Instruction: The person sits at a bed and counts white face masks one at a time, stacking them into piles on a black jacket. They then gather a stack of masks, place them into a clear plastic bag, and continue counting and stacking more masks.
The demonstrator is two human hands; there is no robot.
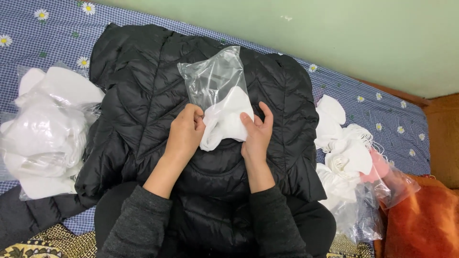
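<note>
Bedding came first in size: a blue checked sheet (57, 43) printed with small daisies lay under everything we had out, with a pale green wall (334, 33) behind it. Over the sheet we had spread a black quilted jacket (138, 95), which reached from the far edge down onto our lap and served as our working surface.

To our left sat a big heap of white masks in clear wrapping (45, 129), partly resting on the jacket's edge. To our right lay a looser pile of white masks (342, 148), some with thin ear loops showing, and below it crumpled clear bags (368, 210) with something pink inside. An orange cushion (425, 220) pressed against those bags at the right edge.

In the middle of the jacket we held a clear plastic pouch (215, 76), its upper part empty and standing away from us. A folded white mask (227, 122) sat half in its lower mouth and half out. Our left hand (184, 134) was pinched shut on the mask's left edge, fingers curled over it. Our right hand (258, 131) gripped the right edge, thumb on top and fingers partly spread. Nothing lay between our hands and the pouch.
</note>
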